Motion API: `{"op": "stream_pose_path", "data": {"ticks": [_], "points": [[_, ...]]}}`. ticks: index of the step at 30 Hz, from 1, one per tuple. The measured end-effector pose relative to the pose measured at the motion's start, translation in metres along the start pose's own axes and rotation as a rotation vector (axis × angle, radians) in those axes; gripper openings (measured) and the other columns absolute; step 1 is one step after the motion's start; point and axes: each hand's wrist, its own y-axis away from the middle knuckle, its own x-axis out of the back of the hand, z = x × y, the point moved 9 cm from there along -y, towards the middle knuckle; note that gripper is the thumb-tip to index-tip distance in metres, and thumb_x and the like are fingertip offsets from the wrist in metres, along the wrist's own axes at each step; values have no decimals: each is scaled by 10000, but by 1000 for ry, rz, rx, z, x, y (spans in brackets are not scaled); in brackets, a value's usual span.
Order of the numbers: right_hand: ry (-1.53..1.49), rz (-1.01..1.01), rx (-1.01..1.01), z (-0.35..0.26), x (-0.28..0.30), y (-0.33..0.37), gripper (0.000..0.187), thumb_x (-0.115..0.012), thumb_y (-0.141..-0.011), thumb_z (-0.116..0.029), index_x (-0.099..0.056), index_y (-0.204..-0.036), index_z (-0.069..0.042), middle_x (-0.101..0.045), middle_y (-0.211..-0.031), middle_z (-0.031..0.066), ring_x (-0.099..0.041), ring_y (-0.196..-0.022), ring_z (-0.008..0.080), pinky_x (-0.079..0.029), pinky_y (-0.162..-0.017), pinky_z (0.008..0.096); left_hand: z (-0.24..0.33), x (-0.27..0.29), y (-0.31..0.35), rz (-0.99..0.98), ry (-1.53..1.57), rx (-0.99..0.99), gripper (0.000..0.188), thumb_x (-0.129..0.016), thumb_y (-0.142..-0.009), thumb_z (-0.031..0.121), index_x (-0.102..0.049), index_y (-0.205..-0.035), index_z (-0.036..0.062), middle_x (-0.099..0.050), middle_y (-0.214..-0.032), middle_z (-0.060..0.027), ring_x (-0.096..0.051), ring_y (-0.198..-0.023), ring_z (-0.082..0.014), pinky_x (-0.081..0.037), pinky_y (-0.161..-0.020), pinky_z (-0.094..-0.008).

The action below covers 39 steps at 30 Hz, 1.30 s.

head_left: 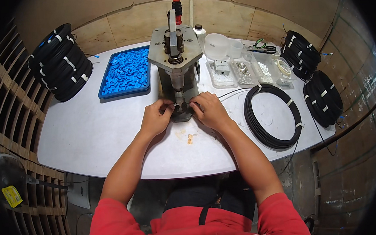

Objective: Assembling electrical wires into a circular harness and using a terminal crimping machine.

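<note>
A metal hand press (175, 45) stands at the far middle of the table, its lever upright and its ram pointing down at a small base. My left hand (155, 118) is at the left of the ram's lower end, thumb and forefinger pinched together on something too small to make out. On the other side, my right hand (211, 110) is closed with its fingertips close to the ram. A black cable (231, 92) runs into it from the coil of black cable (297, 126), which lies flat at the right, bound with white ties.
Left of the press sits a blue tray (124, 94) full of small blue pieces. Clear containers (223, 83) with small metal parts stand at the back right, near pliers (263, 49). Stacked cable coils (60, 65) rise at the left; more coils (322, 98) stand at the right edge.
</note>
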Motion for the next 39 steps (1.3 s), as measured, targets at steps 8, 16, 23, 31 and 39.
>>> {"op": "stream_pose_path", "data": {"ticks": [8,16,23,31,39], "points": [[-13,-16,-8,1,-1,0,98,-728,-917,-161,-728,-952,-69,-700,-919,98,-659,-917,318,-497,-840,428,-1,0,0,12,17,-10,215,-718,-960,160,-758,-1076,-16,-773,-845,-160,-739,-748,-200,-567,-701,-328],[-22,-19,7,0,-1,0,96,-726,-915,-157,-725,-949,-67,-699,-911,101,-665,-903,318,-500,-829,428,-4,-1,0,4,19,-8,235,-711,-971,187,-755,-1083,-16,-770,-853,-175,-741,-745,-222,-569,-706,-339],[-30,-1,6,0,1,0,101,-727,-920,-161,-723,-954,-66,-697,-916,103,-663,-896,323,-500,-833,427,-1,0,-1,7,5,-20,234,-711,-968,183,-755,-1079,-18,-770,-854,-175,-743,-754,-223,-570,-716,-341],[-14,-21,9,-1,-1,0,95,-717,-932,-157,-705,-961,-67,-681,-928,105,-652,-906,322,-495,-825,426,-2,-1,-1,6,15,7,233,-714,-964,177,-757,-1077,-21,-774,-855,-175,-741,-737,-216,-572,-711,-335],[-34,-40,6,0,-3,0,81,-678,-970,-143,-674,-978,-62,-666,-934,109,-642,-918,324,-484,-829,425,-1,-1,-1,9,7,-6,229,-719,-958,174,-758,-1071,-22,-772,-849,-174,-743,-742,-218,-573,-708,-339]]}}
